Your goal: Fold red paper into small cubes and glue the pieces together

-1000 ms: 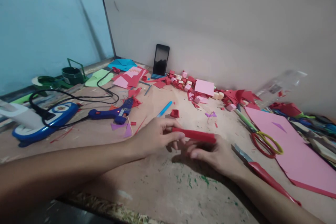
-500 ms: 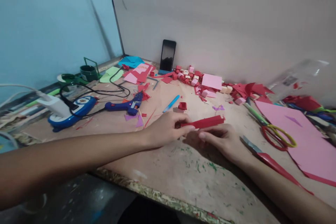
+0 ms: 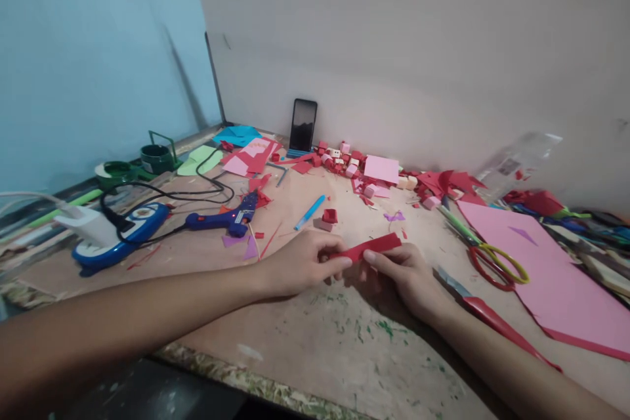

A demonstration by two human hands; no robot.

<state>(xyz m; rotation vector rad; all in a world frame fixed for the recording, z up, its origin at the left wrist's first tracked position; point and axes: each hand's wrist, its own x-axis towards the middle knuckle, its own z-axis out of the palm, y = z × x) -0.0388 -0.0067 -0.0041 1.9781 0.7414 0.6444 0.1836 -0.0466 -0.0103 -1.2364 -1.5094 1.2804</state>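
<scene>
A strip of red paper (image 3: 378, 245) is stretched between my two hands, just above the tabletop. My left hand (image 3: 310, 262) pinches its left end between thumb and fingers. Closer to the right end, my right hand (image 3: 406, 273) grips the strip, its thumb pressed on the front face and its fingers behind. Just beyond my left hand sits a small open red paper box (image 3: 329, 218). A blue pen (image 3: 310, 212) lies to the left of that box. The fingertips behind the strip are partly hidden.
A blue glue gun (image 3: 224, 218) lies left, its cord near a blue power strip (image 3: 147, 223). A phone (image 3: 303, 125) leans on the wall beside small paper cubes (image 3: 352, 170). Scissors (image 3: 492, 262), a red-handled knife (image 3: 497, 321) and pink paper (image 3: 546, 269) lie right.
The strip has turned so its flat face shows, and my right thumb now presses on it. My right hand has come up onto the strip. The camera view has tilted slightly.
</scene>
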